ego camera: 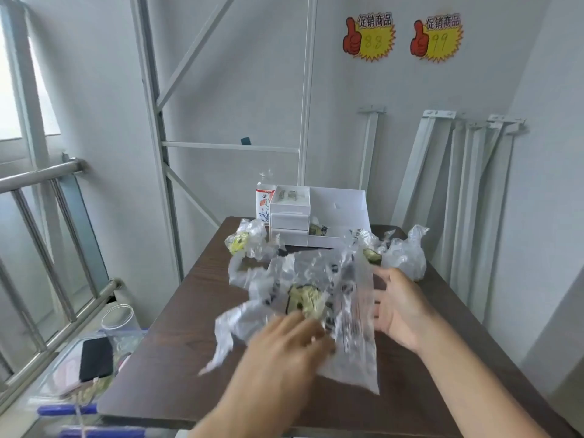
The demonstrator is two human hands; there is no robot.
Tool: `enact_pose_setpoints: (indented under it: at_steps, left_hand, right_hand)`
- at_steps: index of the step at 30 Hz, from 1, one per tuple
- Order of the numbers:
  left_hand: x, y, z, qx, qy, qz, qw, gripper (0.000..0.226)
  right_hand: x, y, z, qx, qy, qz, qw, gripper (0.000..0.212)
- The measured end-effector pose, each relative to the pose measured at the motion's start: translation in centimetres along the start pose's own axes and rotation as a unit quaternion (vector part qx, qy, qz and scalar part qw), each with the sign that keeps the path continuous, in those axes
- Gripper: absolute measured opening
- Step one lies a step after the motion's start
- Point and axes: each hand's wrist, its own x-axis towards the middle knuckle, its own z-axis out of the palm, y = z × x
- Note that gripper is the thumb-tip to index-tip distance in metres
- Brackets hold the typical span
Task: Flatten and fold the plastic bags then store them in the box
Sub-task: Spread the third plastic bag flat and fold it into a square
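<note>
A clear plastic bag (355,352) lies crumpled in the middle of the table (177,352), in front of the white box (339,210). The left hand (284,346) rests on it, too blurred to tell its grip. The right hand (399,306), fingers spread, touches its right edge.

Clear crinkly bag (316,279) half-flattened under the left hand (284,346) fingers, just beside the right hand (398,308) fingers. Crumpled bags (406,256) and open white box (341,203) sit past the fingertips.
</note>
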Motion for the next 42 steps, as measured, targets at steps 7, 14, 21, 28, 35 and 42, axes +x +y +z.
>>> enact_pose_setpoints:
  at_steps: [7, 14, 21, 28, 35, 42]
  left_hand:
    - [-1.6, 2.1, 6.5, -0.075, -0.039, -0.188, 0.979, 0.029]
    - [-1.6, 1.9, 5.5, -0.069, -0.05, -0.18, 0.98, 0.033]
    - [-5.4, -5.2, 1.7, -0.023, -0.068, -0.273, 0.959, 0.065]
    - [-10.5, -8.3, -2.5, -0.014, -0.095, -0.176, 0.98, 0.065]
    - [-12.9, -9.6, -4.9, 0.069, -0.08, -0.114, 0.988, 0.063]
    - [-18.8, -18.3, -4.0, 0.075, -0.138, -0.329, 0.931, 0.121]
  right_hand:
    - [-3.7, 4.4, 0.4, -0.375, 0.043, -0.087, 0.922, 0.085]
    - [-4.9, 5.5, 1.5, -0.609, 0.067, -0.202, 0.764, 0.058]
    - [-5.6, 4.7, -1.4, -0.628, 0.057, -0.179, 0.755, 0.044]
    - [-5.8, 3.9, -4.3, -0.633, 0.092, -0.167, 0.75, 0.037]
    - [-6.2, 4.2, -4.7, -0.638, 0.089, -0.146, 0.751, 0.028]
    - [-8.1, 3.0, -4.2, -0.729, 0.078, -0.129, 0.668, 0.03]
